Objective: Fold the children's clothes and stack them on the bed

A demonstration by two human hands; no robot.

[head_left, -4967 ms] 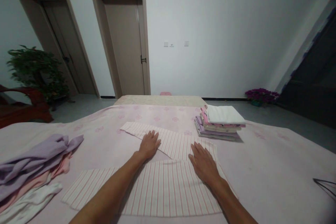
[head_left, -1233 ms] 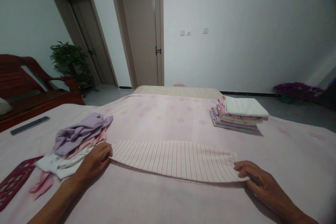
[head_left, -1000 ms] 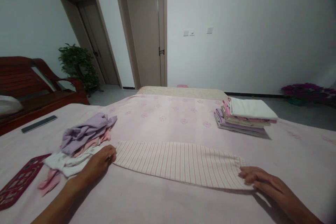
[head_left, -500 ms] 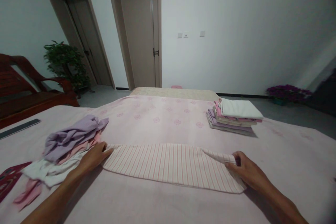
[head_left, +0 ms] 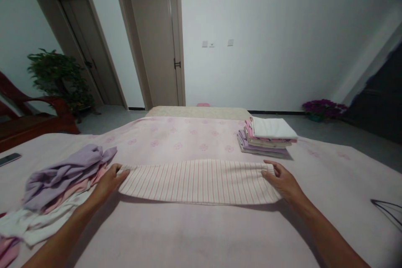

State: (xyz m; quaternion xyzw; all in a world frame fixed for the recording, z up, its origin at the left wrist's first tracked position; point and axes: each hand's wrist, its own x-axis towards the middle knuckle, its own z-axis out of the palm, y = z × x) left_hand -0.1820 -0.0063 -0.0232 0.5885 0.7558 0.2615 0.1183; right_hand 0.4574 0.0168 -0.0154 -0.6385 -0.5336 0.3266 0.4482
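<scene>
A white garment with thin red stripes (head_left: 201, 182), folded into a long band, stretches crosswise between my two hands. At its upper left corner my left hand (head_left: 111, 181) pinches the fabric between thumb and fingers. Closed on the upper right corner is my right hand (head_left: 284, 182), thumb in front. The band's lower edge seems slightly raised, with a shadow under it on the pink flowered cover (head_left: 201, 234). Whether the garment is trousers or a top, I cannot tell.
To the left lies a loose heap of purple clothing (head_left: 65, 171) with white and pink pieces (head_left: 47, 217). A folded stack of clothes (head_left: 266, 136) stands at the back right. A phone (head_left: 10, 159) lies far left; a thin black looped object (head_left: 387, 209) lies far right.
Both hands have raised the striped garment and moved it away from me. Its sagging upper right edge is now pulled straight. The view has turned a little to the right.
</scene>
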